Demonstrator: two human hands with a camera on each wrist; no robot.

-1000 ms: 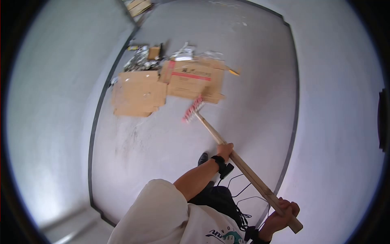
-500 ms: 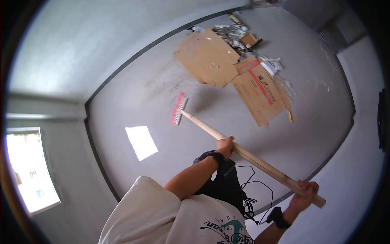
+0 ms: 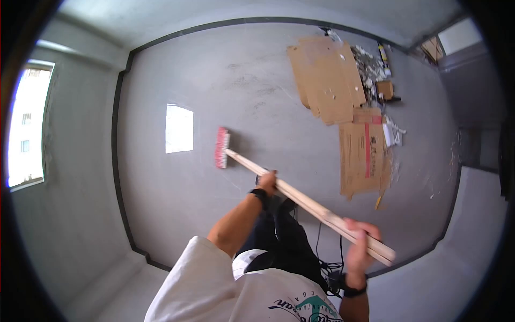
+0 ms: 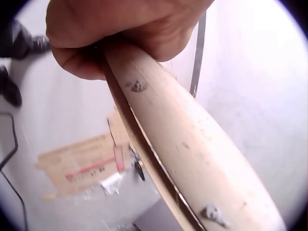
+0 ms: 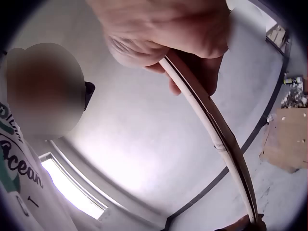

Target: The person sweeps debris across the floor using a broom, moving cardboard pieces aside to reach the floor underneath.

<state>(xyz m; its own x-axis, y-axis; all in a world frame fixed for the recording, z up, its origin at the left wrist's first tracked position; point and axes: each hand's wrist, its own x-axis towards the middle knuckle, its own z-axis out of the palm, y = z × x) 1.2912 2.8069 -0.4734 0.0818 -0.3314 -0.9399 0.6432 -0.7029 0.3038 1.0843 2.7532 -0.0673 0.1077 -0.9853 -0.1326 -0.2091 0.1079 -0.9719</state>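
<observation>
A push broom with a red-and-white bristle head [image 3: 222, 148] and a long wooden handle [image 3: 308, 205] slants across the head view. My left hand [image 3: 267, 181] grips the handle partway down, nearer the head. In the left wrist view, the left hand's fingers [image 4: 120, 29] curl round the wood, which has a long groove and dark knots. Close to the upper end, my right hand [image 3: 365, 244] holds the handle, slightly blurred. The right wrist view shows its fingers [image 5: 207, 72] wrapped about the handle. The bristles are over the grey floor [image 3: 257, 129], left of my feet.
Flattened cardboard [image 3: 327, 80] and a second printed sheet [image 3: 354, 161] lie at the right. Beyond them are debris [image 3: 368, 72], a small brown box [image 3: 384, 90] and white scraps [image 3: 393, 131]. A dark cable [image 3: 341, 247] hangs by my legs. Walls with a dark skirting band [image 3: 114, 134] surround the floor.
The view has turned left, so the cardboard now appears at the right and the window at the left. The broom head has swung away from the cardboard. Both hands keep their hold.
</observation>
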